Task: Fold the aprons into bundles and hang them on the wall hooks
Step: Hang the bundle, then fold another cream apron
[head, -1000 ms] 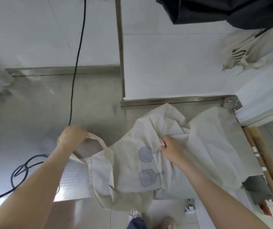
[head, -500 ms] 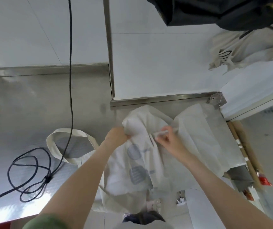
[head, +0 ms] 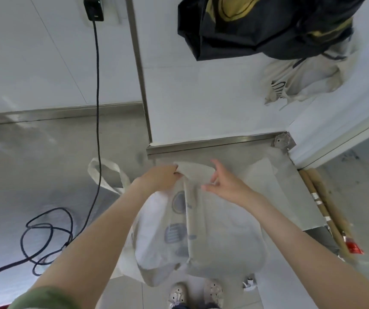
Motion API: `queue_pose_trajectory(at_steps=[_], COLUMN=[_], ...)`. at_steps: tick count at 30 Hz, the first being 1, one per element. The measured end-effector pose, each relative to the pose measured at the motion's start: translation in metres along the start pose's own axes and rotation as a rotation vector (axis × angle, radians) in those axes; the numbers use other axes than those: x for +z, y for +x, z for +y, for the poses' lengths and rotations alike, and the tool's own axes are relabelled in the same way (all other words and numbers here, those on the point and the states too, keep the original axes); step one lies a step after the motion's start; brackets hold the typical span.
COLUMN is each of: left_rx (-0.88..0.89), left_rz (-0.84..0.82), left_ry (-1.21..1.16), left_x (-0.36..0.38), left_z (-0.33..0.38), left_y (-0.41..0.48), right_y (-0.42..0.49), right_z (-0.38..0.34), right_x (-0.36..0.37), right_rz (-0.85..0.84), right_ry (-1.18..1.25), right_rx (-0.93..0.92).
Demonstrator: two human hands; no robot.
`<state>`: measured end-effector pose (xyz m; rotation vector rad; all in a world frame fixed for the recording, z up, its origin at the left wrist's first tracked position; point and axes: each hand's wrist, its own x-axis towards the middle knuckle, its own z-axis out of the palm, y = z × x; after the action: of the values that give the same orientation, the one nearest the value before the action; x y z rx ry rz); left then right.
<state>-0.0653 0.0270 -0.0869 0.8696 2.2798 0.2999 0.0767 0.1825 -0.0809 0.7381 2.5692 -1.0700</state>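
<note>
Apron (head: 219, 224): top fold near back of counter (head: 45, 166), lower part overhung front edge. Left hand (head: 160, 178) gripped top fold. Right hand (head: 227, 186) spread loose beside fold.

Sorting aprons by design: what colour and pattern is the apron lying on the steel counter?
Cream apron with grey-blue prints resembling kitchen utensils; the head view shows it.

Olive-green short fabric sleeve (head: 43, 297) on the left arm; both arms bare down to left hand (head: 159, 178) and right hand (head: 228, 186). Pale grey perforated clog shoes (head: 177, 294), dark-speckled. Dark navy trouser hems (head: 184, 307) over them.
</note>
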Motion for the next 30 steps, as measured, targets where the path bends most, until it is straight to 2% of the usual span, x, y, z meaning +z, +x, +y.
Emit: queue_pose_trajectory(at_steps=[2, 4, 6, 9, 12, 15, 17, 18, 20, 23, 26, 30], left_rx=[-0.016, -0.034, -0.082, -0.064, 0.093, 0.320, 0.418, 0.451, 0.517, 0.754, 0.990, 1.233], left_rz=[-0.006, 0.007, 0.003, 0.036, 0.004, -0.078, 0.028, 0.178, 0.505, 0.799, 0.973, 1.067], left_ry=[-0.031, -0.255, -0.629, -1.032, -1.298, -1.318, -1.177, -0.991, -0.416, 0.266, 0.531, 0.728], left_x=[-0.018, -0.038, -0.057, -0.076, -0.094, -0.109, -0.117, -0.119, -0.119, -0.110, -0.099, -0.094], left_z=[0.030, 0.056, 0.073, 0.094, 0.122, 0.137, 0.136, 0.134, 0.132, 0.147, 0.180, 0.205], left_y=[-0.008, -0.020, -0.029, -0.050, -0.079, -0.107, -0.117, -0.120, -0.122, -0.126, -0.130, -0.127], right_y=[-0.018, -0.043, -0.060, -0.073, -0.077, -0.084, -0.094, -0.098, -0.107, -0.124, -0.145, -0.165], right_z=[-0.035, -0.055, -0.057, -0.049, -0.043, -0.044, -0.044, -0.042, -0.035, -0.034, -0.038, -0.028], right_x=[-0.006, -0.009, -0.012, -0.021, -0.031, -0.047, -0.068, -0.080, -0.105, -0.133, -0.153, -0.171], right_rz=[0.048, 0.030, 0.022, 0.122, 0.247, 0.333, 0.359, 0.346, 0.292, 0.143, 0.097, 0.074], right_ry=[0.081, 0.096, 0.107, 0.294, 0.486, 0.712, 0.861, 0.893, 0.881, 0.769, 0.674, 0.600], right_rx=[-0.196, -0.277, -0.283, -0.192, -0.166, -0.206, -0.237, -0.235, -0.248, -0.302, -0.329, -0.310])
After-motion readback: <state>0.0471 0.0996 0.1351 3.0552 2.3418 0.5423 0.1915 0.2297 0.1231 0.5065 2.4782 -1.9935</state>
